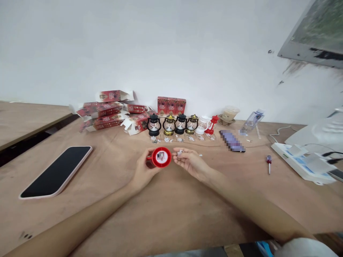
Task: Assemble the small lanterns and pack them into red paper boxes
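Observation:
My left hand [143, 171] holds a small red lantern [161, 157] tipped so its round underside faces me, showing a pale battery bay in the middle. My right hand [189, 161] is just right of it, palm up, pinching a tiny whitish part [179, 152] between the fingertips. Both hands hover over the wooden table [171, 210], a little in front of a row of toy lanterns.
Behind stand black [154, 125], gold [169, 125], white [202, 125] and red [211, 124] mini lanterns with small bags in front. Red boxes [107, 114] pile at back left. A phone [57, 170] lies left, a screwdriver [269, 163] and white device [300, 162] right.

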`<state>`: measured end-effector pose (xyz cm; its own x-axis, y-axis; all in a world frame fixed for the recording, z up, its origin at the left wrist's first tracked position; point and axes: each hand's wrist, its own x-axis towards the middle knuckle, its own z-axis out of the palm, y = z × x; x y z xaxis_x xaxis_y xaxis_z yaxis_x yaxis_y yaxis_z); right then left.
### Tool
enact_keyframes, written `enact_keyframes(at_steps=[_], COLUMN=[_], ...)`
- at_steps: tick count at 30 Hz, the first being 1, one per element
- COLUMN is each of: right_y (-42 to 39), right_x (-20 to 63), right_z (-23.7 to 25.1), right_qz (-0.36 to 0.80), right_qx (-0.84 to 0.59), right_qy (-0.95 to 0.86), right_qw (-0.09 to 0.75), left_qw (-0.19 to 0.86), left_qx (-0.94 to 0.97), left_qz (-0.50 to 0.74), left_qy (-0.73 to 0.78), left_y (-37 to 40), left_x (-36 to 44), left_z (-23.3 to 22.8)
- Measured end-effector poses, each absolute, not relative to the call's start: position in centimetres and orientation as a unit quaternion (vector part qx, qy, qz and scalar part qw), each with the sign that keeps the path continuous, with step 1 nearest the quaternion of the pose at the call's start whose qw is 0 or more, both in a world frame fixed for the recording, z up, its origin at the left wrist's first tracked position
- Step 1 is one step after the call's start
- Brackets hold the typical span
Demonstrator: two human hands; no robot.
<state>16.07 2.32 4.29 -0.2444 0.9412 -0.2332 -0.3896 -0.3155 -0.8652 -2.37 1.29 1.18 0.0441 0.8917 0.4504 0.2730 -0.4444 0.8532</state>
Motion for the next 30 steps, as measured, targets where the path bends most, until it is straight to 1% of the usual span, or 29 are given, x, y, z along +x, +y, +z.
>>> enact_keyframes(at_steps=[3, 7, 9, 16, 18, 21, 23, 28, 30], right_y=[2.8, 2.6, 2.4, 1.9, 1.8, 1.6, 1.4, 1.3, 1.2], right_x=[16.6, 17.1, 17.3, 17.4, 17.0, 16.1, 15.6, 15.6, 15.7], right_z=[3.7, 3.5, 3.6, 5.8, 6.6, 7.3, 7.4, 6.3, 5.8], right_qz=[0.706, 0.706, 0.694, 0.598, 0.563, 0.508, 0.436, 0.122, 0.041], right_qx=[-0.398, -0.374, -0.357, -0.345, -0.327, -0.319, -0.328, -0.312, -0.294], right_qy=[-0.357, -0.424, -0.451, -0.549, -0.6, -0.678, -0.724, -0.823, -0.841], right_qw=[0.464, 0.428, 0.432, 0.471, 0.464, 0.426, 0.423, 0.458, 0.453], left_qw=[0.291, 0.294, 0.292, 0.301, 0.307, 0.313, 0.317, 0.327, 0.326], left_qx=[0.659, 0.659, 0.661, 0.661, 0.66, 0.666, 0.668, 0.672, 0.67], left_qz=[0.533, 0.537, 0.535, 0.53, 0.529, 0.523, 0.52, 0.52, 0.523], left_qy=[0.444, 0.437, 0.437, 0.438, 0.436, 0.429, 0.427, 0.414, 0.414], left_y=[1.3, 1.3, 1.3, 1.4, 1.3, 1.1, 1.0, 1.0, 1.0], left_x=[-2.3, -2.3, -2.3, -2.3, -2.3, -2.3, -2.3, -2.3, -2.2], left_z=[1.2, 1.3, 1.3, 1.1, 1.1, 1.3, 1.4, 1.2, 1.2])
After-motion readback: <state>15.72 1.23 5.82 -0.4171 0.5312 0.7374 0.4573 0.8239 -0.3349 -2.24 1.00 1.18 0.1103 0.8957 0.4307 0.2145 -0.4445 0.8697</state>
